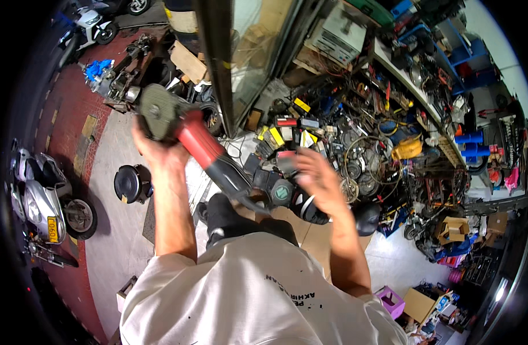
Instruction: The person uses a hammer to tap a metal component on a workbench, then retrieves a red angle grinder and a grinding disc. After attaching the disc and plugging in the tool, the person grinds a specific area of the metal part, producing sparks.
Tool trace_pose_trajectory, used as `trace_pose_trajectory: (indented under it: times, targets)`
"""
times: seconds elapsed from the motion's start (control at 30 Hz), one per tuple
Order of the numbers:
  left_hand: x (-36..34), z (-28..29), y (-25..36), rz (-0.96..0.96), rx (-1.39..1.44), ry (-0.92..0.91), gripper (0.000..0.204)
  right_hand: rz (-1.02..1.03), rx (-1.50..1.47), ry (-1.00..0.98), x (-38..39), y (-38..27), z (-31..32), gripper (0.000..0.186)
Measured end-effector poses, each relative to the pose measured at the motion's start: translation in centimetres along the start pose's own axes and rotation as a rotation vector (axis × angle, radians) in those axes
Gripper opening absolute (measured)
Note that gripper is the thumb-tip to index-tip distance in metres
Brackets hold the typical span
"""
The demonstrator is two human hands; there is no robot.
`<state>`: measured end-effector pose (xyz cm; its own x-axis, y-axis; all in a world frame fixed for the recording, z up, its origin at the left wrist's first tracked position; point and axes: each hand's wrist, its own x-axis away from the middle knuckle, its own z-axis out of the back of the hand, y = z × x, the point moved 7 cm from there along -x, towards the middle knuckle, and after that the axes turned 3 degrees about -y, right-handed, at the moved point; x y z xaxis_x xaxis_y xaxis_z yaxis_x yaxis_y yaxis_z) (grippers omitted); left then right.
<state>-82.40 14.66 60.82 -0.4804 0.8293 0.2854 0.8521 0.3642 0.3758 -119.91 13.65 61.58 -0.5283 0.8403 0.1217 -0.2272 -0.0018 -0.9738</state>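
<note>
My left hand (160,155) is raised at the left, gripping an angle grinder (202,141) from underneath near its head. The grinder has a red and black body that slants down to the right, and its round greenish-grey disc (156,110) faces up. Its tail end and a dark cord come close to my knees. My palm and most of my left fingers are hidden behind the disc and the tool. My right hand (320,181) hovers apart from the grinder, over the parts heaped on the floor. Its fingers are stretched out, slightly blurred, with nothing seen in them.
Small boxes, tools and metal parts crowd the floor ahead and right, below a loaded shelf (416,83). A glass door's dark frame (217,69) rises ahead. At left stand a round black stool (127,183) and a silver scooter (38,190). A yellow bag (408,148) lies right.
</note>
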Motion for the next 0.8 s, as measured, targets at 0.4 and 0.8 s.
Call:
trace_pose_trajectory:
  times: [0.4,0.8]
  targets:
    - [8.4,8.6,22.4,-0.177,-0.323,-0.001,0.082,0.069,-0.214,-0.484,-9.3,-7.3,-41.9,0.074]
    - [19.0,16.1,39.9,-0.448,-0.432,0.029,0.089,0.735,-0.181,-0.38,-7.6,-25.3,-55.7,0.049]
